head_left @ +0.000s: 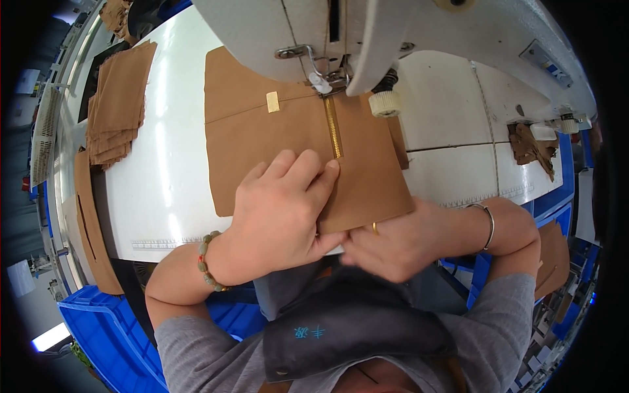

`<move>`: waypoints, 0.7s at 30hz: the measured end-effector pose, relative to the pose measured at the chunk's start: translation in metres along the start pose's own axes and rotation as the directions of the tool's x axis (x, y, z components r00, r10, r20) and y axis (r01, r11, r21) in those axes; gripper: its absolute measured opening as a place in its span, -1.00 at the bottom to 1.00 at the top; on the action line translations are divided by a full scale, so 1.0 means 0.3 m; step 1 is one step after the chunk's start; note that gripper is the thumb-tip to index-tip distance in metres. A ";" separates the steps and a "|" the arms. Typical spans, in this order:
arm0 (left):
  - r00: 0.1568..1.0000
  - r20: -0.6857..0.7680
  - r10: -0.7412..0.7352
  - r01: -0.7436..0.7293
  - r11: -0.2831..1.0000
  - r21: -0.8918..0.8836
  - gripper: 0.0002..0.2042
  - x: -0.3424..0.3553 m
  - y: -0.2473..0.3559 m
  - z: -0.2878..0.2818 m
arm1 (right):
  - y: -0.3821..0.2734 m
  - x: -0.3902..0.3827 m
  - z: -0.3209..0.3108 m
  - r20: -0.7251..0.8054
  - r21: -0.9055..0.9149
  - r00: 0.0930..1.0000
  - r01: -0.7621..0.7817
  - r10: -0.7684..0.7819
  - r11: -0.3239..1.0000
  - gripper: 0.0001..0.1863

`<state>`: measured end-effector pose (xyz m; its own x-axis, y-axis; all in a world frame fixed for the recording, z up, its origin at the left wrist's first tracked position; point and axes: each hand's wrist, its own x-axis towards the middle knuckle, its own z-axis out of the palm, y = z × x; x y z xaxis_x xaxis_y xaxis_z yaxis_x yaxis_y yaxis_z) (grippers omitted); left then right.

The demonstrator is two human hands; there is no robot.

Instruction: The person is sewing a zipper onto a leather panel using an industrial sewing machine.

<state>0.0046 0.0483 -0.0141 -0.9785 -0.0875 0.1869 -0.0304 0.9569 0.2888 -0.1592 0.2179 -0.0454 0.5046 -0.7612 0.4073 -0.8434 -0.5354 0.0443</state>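
Observation:
A brown fabric panel (262, 144) lies under the sewing machine's needle area, with a gold-toothed zipper (333, 128) running from the presser foot (320, 83) toward me. A small cream patch (272, 102) sits on the panel left of the zipper. My left hand (285, 206) is closed on the panel, fingertips at the zipper's near end and thumb by the panel's front edge. At the near right corner, my right hand (400, 239) grips the same panel; some of its fingers are hidden beneath the cloth.
The white sewing machine (419, 29) arches over the table (173, 131). Brown cut pieces (118, 108) are stacked at the left; fabric scraps (534, 150) lie at the right. A long brown piece (95, 226) hangs over the left edge. Blue bins (105, 334) stand below.

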 end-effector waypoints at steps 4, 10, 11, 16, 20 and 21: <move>0.998 0.054 0.013 -0.015 0.999 0.042 -0.15 -0.005 0.007 -0.018 | 0.047 -0.002 -0.105 -0.368 0.144 0.893 0.331 -0.260 0.933 -0.78; 0.999 -0.046 0.025 -0.021 0.995 0.101 -0.50 0.000 -0.015 0.012 | 0.167 0.023 -0.031 -0.101 0.077 0.931 -0.344 0.351 0.936 -0.59; 0.998 -0.050 0.031 -0.026 0.995 0.099 -0.50 0.003 -0.021 0.023 | 0.170 0.026 -0.007 -0.034 0.110 0.926 -0.371 0.377 0.922 -0.52; 0.986 -0.162 0.029 -0.032 0.999 -0.018 -0.77 0.017 -0.059 0.057 | 0.152 0.020 0.040 -0.046 0.094 0.932 -0.353 0.358 0.931 -0.41; 0.984 -0.176 0.032 -0.038 0.999 -0.034 -0.80 0.020 -0.069 0.064 | 0.145 0.019 0.038 -0.043 0.030 0.940 -0.336 0.338 0.941 -0.38; 0.983 -0.182 0.030 -0.038 0.998 -0.043 -0.80 0.021 -0.070 0.065 | 0.145 0.019 0.039 -0.052 0.029 0.941 -0.335 0.336 0.942 -0.38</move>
<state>-0.0048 0.0331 -0.0374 -0.9253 -0.1078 0.3635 0.0161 0.9467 0.3217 -0.1908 0.1861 -0.0517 0.1819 -0.8769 0.4450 -0.9580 -0.2601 -0.1210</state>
